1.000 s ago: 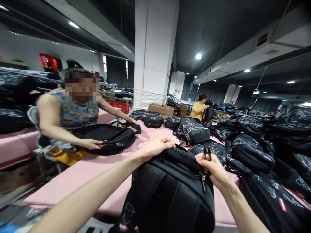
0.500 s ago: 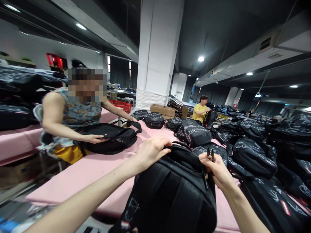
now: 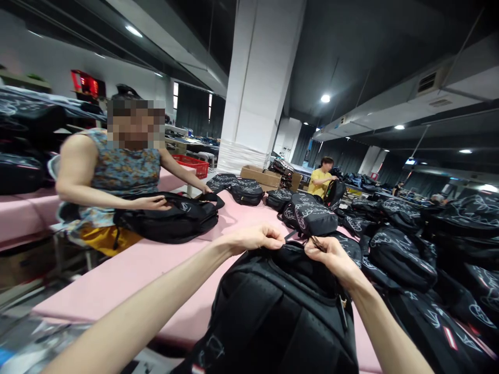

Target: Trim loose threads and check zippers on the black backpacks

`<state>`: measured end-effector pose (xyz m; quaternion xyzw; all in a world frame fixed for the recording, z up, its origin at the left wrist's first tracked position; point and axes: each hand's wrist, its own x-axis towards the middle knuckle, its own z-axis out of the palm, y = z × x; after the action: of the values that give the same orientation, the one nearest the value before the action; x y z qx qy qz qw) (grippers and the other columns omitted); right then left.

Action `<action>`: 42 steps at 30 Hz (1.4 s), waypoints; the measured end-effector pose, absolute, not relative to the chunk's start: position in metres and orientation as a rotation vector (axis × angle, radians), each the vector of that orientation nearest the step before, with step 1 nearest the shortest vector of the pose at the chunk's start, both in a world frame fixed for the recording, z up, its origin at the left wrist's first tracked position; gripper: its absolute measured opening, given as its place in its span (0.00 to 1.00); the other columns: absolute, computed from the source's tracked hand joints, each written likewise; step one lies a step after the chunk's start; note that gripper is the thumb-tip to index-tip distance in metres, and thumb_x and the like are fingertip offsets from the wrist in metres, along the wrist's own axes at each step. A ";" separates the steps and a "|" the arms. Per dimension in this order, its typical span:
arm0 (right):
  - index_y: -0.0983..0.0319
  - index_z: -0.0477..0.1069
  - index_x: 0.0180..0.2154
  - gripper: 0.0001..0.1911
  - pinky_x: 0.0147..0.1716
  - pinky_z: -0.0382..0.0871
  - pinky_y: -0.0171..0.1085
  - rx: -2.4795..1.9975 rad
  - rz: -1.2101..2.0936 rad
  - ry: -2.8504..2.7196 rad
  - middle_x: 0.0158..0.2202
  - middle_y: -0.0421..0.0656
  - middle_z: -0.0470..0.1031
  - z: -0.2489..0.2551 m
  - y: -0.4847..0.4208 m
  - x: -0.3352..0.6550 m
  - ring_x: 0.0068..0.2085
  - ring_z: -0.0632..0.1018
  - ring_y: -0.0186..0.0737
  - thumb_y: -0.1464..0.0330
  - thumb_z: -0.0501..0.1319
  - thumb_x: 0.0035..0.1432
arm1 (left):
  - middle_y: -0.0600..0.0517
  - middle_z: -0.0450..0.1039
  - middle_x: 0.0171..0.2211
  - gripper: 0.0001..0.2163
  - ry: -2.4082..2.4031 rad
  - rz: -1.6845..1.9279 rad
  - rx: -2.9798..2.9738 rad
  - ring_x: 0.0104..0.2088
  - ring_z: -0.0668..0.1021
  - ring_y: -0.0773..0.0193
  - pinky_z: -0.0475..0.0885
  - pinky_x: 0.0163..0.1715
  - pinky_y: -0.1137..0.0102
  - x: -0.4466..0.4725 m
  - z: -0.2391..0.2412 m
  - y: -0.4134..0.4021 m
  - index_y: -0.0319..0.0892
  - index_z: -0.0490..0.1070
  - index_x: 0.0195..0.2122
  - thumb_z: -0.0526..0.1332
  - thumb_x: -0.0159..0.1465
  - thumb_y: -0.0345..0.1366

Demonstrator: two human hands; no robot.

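Note:
A black backpack [image 3: 280,311] stands in front of me on the pink table [image 3: 156,265], its padded back towards me. My left hand [image 3: 253,239] is closed, pinching the fabric at the top of the backpack. My right hand [image 3: 329,257] is closed too, gripping the top edge beside it and holding small thread snips [image 3: 316,243], whose dark tips poke out towards the left hand. The two hands are close together at the bag's top.
A person in a patterned sleeveless top [image 3: 120,171] sits across the table handling another black bag [image 3: 171,215]. Several black printed backpacks [image 3: 397,249] are piled to the right. Beyond stand a white pillar [image 3: 257,88], cardboard boxes [image 3: 261,176] and a person in yellow [image 3: 322,179].
My right hand has moved left and tipped the snips from pointing up to pointing at my left hand. My left hand has gone from lying on the bag to pinching its top.

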<state>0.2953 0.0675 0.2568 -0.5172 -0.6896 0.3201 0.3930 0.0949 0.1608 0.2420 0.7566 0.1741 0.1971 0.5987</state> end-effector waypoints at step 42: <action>0.62 0.56 0.19 0.15 0.23 0.45 0.32 -1.132 0.947 -1.550 0.19 0.34 0.51 0.240 0.069 0.309 0.23 0.52 0.28 0.65 0.62 0.44 | 0.47 0.76 0.27 0.17 0.663 0.398 2.963 0.29 0.76 0.55 0.65 0.28 0.68 0.117 0.239 0.054 0.42 0.75 0.34 0.55 0.60 0.50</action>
<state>0.3091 0.0690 0.2405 -0.4641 -0.6353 0.3883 0.4798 0.1172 0.0543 0.2395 0.9669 0.2163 0.1297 0.0397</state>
